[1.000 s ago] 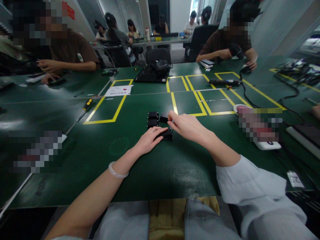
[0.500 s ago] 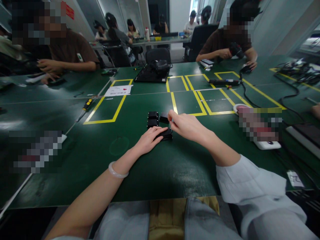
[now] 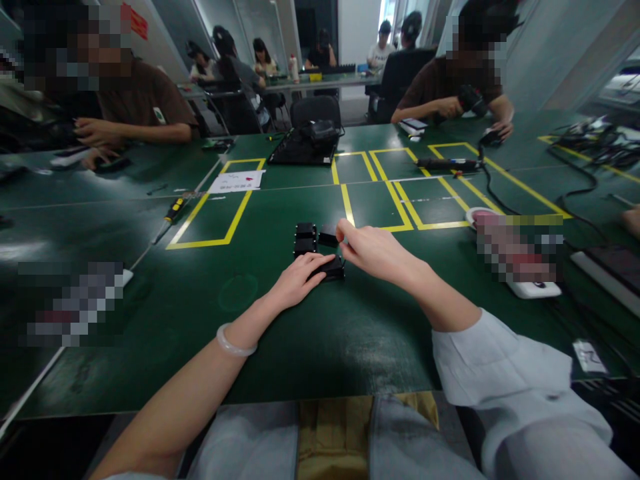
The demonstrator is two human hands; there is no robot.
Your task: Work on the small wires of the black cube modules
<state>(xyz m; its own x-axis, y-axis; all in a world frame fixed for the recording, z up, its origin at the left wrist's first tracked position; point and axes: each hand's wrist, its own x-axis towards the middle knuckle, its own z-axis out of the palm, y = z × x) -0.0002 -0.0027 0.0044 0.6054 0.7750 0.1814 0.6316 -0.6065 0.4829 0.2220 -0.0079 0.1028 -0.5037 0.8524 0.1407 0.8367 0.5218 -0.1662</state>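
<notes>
A small group of black box-shaped parts [image 3: 305, 246] lies on the green table in front of me. My left hand [image 3: 295, 279] rests low over the nearest black part [image 3: 332, 268], its fingers along the top and its thumb at the near side. Just right of the group, my right hand [image 3: 367, 245] is closed with its fingertips pinched together above that same part. Whatever is between those fingertips is hidden or too small to name. Another black part [image 3: 328, 235] sits right beside the curled fingers, partly covered by them; I cannot tell whether they touch it.
Yellow tape [image 3: 200, 245] marks rectangles on the table. A yellow-black screwdriver [image 3: 175, 210] lies to the left, near a white paper [image 3: 237, 181]. Blurred-out devices lie at both sides. A black corded tool [image 3: 450, 165] and cables [image 3: 600, 143] are at right. Co-workers sit opposite.
</notes>
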